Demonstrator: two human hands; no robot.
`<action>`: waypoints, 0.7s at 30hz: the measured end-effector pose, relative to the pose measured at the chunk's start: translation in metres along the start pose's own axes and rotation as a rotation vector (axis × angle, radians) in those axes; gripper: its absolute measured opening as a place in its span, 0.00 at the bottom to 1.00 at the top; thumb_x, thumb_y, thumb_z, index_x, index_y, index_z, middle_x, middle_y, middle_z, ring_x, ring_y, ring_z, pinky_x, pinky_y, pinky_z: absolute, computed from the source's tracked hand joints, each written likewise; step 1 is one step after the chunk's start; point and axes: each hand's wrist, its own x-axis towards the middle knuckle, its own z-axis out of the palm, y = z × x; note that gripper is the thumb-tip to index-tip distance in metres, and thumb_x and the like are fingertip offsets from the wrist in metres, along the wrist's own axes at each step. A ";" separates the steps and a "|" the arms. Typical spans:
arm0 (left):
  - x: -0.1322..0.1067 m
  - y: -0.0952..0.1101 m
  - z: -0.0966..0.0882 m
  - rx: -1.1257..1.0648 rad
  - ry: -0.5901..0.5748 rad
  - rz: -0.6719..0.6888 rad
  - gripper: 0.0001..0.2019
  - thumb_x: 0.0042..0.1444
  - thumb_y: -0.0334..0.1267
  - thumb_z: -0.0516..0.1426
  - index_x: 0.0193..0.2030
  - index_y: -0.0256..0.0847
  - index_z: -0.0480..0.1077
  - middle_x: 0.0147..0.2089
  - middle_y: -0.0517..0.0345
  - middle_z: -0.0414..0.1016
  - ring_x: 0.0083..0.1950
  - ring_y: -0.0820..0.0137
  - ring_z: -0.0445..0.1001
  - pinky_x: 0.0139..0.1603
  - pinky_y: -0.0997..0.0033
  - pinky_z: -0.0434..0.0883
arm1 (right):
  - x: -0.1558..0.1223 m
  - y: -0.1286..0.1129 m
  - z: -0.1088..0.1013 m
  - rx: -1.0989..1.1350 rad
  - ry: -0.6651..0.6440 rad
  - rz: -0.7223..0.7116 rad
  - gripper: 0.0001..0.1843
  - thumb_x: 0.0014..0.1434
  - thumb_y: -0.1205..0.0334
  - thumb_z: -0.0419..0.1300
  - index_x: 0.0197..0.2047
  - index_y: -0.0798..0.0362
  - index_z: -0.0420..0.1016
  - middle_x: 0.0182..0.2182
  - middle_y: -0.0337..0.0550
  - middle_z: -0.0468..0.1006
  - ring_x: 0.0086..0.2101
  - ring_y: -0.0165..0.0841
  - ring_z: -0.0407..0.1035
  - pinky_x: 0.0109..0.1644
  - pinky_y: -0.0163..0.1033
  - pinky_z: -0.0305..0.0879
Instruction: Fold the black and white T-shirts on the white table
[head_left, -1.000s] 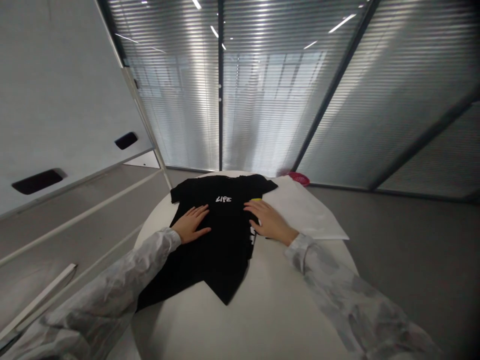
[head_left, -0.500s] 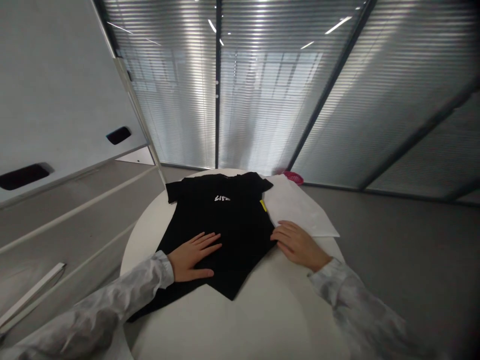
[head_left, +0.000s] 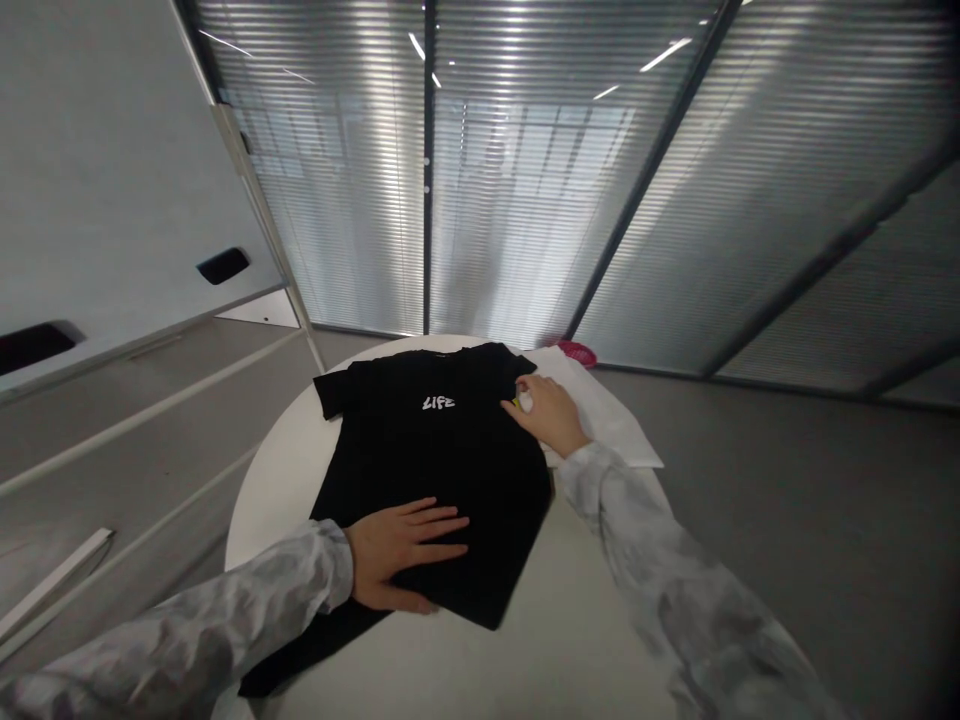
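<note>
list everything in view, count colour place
shirt: 1, black, white lettering, on table
table: 1, white, centre
sheet: 1, white, table's right
far item: 1, pink, table's edge
patch: 1, yellow, shirt's right edge
panel: 1, grey, upper left
oblongs: 2, dark, panel's bottom
blinds: several, grey, behind
rails: 2, pale, left
bar: 1, white, lower left
floor: 1, grey, below
left hand: 1, bare, on lower shirt
right hand: 1, bare, shirt's right edge
sleeves: 2, grey, forearms

shirt (head_left: 442,460): black | lettering (head_left: 439,404): white | sleeves (head_left: 247,598): mottled grey-white | table (head_left: 585,600): white | mesh item (head_left: 578,353): pink
</note>
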 end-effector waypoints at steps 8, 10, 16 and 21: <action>0.000 0.013 -0.007 -0.096 -0.035 0.029 0.47 0.65 0.54 0.61 0.85 0.42 0.47 0.82 0.44 0.58 0.82 0.49 0.57 0.83 0.45 0.50 | 0.051 0.027 0.027 -0.149 0.050 0.191 0.10 0.70 0.55 0.58 0.41 0.51 0.77 0.39 0.58 0.83 0.45 0.50 0.76 0.54 0.52 0.66; 0.002 0.014 -0.007 -0.116 -0.031 0.039 0.47 0.65 0.55 0.61 0.85 0.42 0.48 0.81 0.44 0.58 0.82 0.48 0.57 0.83 0.43 0.51 | 0.044 0.049 0.017 -0.157 0.102 0.317 0.13 0.70 0.53 0.57 0.40 0.51 0.78 0.37 0.57 0.83 0.43 0.50 0.76 0.52 0.52 0.65; 0.002 0.016 -0.008 -0.206 -0.055 0.065 0.46 0.64 0.53 0.61 0.84 0.42 0.51 0.80 0.44 0.61 0.81 0.46 0.59 0.83 0.42 0.52 | -0.016 0.082 -0.014 -0.097 0.123 0.406 0.08 0.64 0.55 0.61 0.42 0.49 0.77 0.38 0.55 0.82 0.43 0.51 0.75 0.52 0.53 0.68; 0.003 0.029 -0.016 -0.384 0.020 -0.029 0.33 0.69 0.52 0.58 0.77 0.47 0.64 0.71 0.47 0.75 0.75 0.51 0.70 0.81 0.46 0.58 | -0.097 0.008 -0.032 0.284 -0.062 -0.152 0.14 0.70 0.53 0.61 0.56 0.45 0.76 0.51 0.54 0.81 0.53 0.51 0.74 0.61 0.59 0.69</action>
